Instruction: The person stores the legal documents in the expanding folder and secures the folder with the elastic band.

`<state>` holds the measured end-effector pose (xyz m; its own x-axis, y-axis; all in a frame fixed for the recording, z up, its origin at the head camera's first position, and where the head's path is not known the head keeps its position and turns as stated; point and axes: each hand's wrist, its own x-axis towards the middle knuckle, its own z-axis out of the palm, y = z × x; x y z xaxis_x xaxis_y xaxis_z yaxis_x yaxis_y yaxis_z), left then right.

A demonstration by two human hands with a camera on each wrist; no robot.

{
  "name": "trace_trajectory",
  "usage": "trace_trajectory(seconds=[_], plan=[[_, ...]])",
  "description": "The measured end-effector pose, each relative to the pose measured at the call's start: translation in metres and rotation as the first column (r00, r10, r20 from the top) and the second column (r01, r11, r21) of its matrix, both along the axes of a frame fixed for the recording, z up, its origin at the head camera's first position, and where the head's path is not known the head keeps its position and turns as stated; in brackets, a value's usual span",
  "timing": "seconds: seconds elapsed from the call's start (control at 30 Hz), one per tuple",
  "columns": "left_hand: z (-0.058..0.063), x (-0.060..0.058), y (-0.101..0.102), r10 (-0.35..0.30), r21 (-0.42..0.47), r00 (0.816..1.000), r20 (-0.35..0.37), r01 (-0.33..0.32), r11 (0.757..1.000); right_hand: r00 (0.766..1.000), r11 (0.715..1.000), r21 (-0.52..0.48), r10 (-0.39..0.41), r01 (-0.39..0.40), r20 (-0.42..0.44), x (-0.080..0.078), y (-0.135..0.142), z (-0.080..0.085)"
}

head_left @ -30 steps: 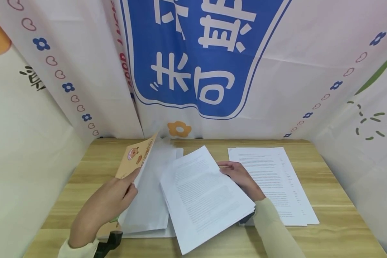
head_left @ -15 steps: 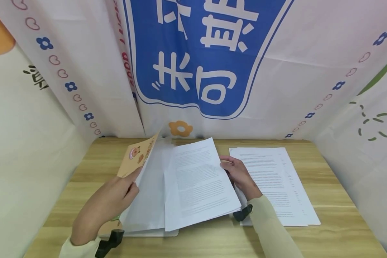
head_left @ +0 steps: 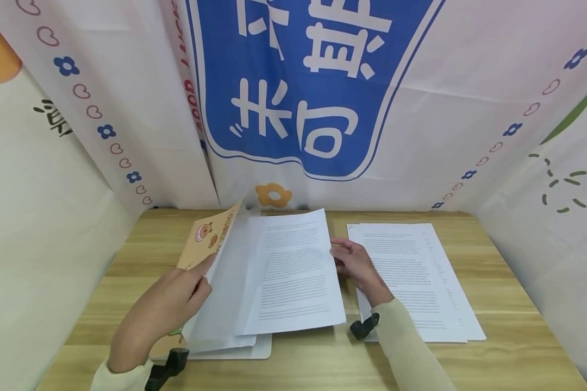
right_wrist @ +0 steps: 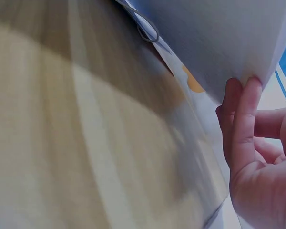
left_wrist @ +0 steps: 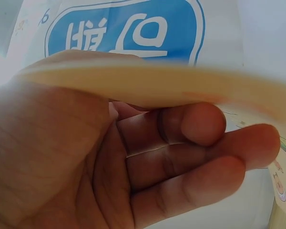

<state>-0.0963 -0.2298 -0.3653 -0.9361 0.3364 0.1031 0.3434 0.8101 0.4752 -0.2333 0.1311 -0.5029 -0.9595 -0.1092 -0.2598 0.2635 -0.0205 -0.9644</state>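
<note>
On the left of the table lies a folder with an orange cartoon cover (head_left: 203, 236), raised and tilted. My left hand (head_left: 171, 304) pinches this cover; in the left wrist view the cover's edge runs between thumb and fingers (left_wrist: 205, 124). Behind the cover are translucent sheets (head_left: 225, 309), and their edge overlaps the left side of a stack of printed paper (head_left: 295, 271). My right hand (head_left: 357, 266) holds the stack by its right edge. Seen from the right wrist, the fingertips press the paper's underside (right_wrist: 219, 43). Whether the stack is inside a sleeve, I cannot tell.
A second pile of printed sheets (head_left: 420, 282) lies on the wooden table (head_left: 499, 304) at the right. A thin wire loop (right_wrist: 150, 31) shows near the folder in the right wrist view. Printed cloth (head_left: 411, 136) hangs behind the table.
My right hand has swung the tilted paper stack straighter and moved it left and up, so its left edge now lies under the translucent sheet. My left hand keeps its hold on the cover.
</note>
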Motion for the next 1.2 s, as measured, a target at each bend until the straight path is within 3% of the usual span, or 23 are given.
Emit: trace_trajectory(seconds=[0.23, 0.63, 1.0, 1.2], plan=[[0.0, 0.0, -0.001, -0.005, 0.001, 1.0, -0.01, 0.005, 1.0, 1.0, 1.0, -0.008, -0.007, 0.007, 0.005, 0.008, -0.005, -0.001], [0.0, 0.0, -0.001, -0.007, -0.006, 1.0, -0.013, 0.007, 1.0, 0.999, 0.992, -0.121, -0.04, 0.041, 0.008, 0.02, -0.025, -0.007], [0.0, -0.001, 0.0, -0.007, -0.011, 1.0, -0.026, 0.007, 1.0, 0.996, 0.99, -0.118, 0.078, -0.072, 0.052, 0.025, -0.032, -0.01], [0.0, -0.001, 0.0, -0.01, -0.012, 0.999, -0.032, 0.01, 1.0, 0.984, 0.98, -0.092, 0.175, -0.176, -0.022, 0.03, -0.031, -0.007]])
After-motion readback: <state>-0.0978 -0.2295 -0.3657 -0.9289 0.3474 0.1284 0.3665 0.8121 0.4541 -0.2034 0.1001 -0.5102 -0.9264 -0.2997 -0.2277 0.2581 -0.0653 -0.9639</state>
